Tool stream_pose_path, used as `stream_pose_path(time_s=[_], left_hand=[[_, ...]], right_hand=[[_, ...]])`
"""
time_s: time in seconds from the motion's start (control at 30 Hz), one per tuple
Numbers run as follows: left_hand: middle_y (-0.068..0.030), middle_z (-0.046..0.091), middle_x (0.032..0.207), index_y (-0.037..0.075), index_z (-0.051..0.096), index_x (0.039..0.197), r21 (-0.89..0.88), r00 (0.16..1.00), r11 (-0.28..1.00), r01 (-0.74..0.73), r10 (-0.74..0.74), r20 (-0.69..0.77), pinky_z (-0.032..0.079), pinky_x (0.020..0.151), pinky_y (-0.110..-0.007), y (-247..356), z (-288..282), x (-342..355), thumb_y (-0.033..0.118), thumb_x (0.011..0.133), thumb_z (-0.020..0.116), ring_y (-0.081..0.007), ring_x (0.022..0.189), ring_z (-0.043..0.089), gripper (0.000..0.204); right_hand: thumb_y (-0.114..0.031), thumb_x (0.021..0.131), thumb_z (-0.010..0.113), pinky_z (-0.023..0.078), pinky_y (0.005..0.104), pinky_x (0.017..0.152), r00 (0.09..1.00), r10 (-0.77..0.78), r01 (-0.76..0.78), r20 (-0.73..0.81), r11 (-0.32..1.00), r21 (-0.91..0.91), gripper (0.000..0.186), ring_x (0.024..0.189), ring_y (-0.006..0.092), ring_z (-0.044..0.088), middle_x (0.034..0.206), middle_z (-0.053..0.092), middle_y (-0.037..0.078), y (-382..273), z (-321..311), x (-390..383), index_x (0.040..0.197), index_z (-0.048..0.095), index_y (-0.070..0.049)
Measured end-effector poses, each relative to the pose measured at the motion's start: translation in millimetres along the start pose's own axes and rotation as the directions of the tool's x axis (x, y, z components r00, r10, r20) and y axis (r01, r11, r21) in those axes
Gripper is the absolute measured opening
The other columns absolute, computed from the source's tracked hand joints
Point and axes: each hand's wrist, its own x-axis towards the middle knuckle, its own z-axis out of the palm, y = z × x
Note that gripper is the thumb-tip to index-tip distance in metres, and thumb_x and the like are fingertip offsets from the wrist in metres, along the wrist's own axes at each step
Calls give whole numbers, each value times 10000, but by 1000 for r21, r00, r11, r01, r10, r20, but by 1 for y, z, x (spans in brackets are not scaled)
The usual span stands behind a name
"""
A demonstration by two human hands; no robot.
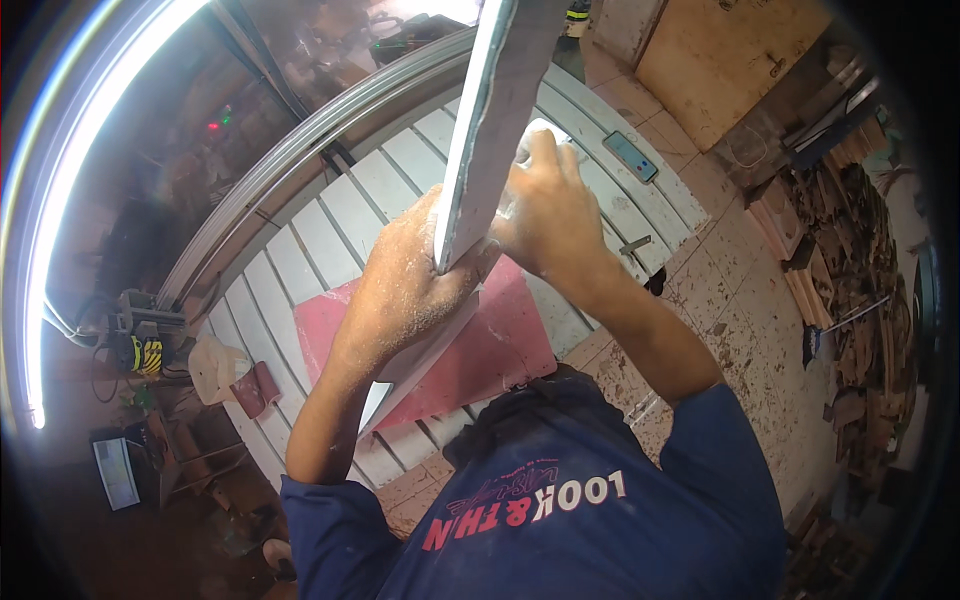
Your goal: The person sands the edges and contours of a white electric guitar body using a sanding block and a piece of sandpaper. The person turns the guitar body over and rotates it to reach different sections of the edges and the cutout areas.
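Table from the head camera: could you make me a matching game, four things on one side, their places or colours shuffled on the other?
1. phone
2. cap
3. sheet
4. panel

A. between left hand and right hand
B. beige, at the table's left end
C. pinkish red, lying flat
D. towards the table's right end

Pairs: 1-D, 2-B, 3-C, 4-A

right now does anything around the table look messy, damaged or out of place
Yes, mostly mess: the brown-flecked, pale tiled floor right of the white slatted table looks littered, near a jumbled heap of brown wooden scraps. The left hand is dusted white. The long flat grey board has an uneven edge, possibly damage.
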Motion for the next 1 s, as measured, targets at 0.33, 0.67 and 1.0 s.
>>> stream_pose_path(time_s=[0.33,0.67,1.0], left_hand=[[-240,657,1058,11,614,1140,60,994,994,90,-93,56,510,872,-475,-2,-8,0,155,864,694,-442,975,648,321],[-187,644,904,7,636,1024,27,999,998,49,-49,17,492,757,-448,-7,-5,-2,209,880,717,-377,833,637,261],[-141,667,830,-12,650,982,-40,984,986,163,-165,-71,505,699,-401,-15,-24,-1,192,868,711,-262,743,650,241]], right_hand=[[-207,731,799,574,410,781,999,-41,41,1,998,-45,389,1024,339,555,1100,531,141,-1,7,2,1094,701,-107],[-144,738,787,576,416,752,991,-116,118,-61,993,24,282,972,336,563,1060,519,145,13,-13,-22,995,686,-86],[-144,752,796,533,453,935,979,121,-133,167,989,61,539,1062,333,564,1127,510,146,36,-68,-50,1269,648,-128]])
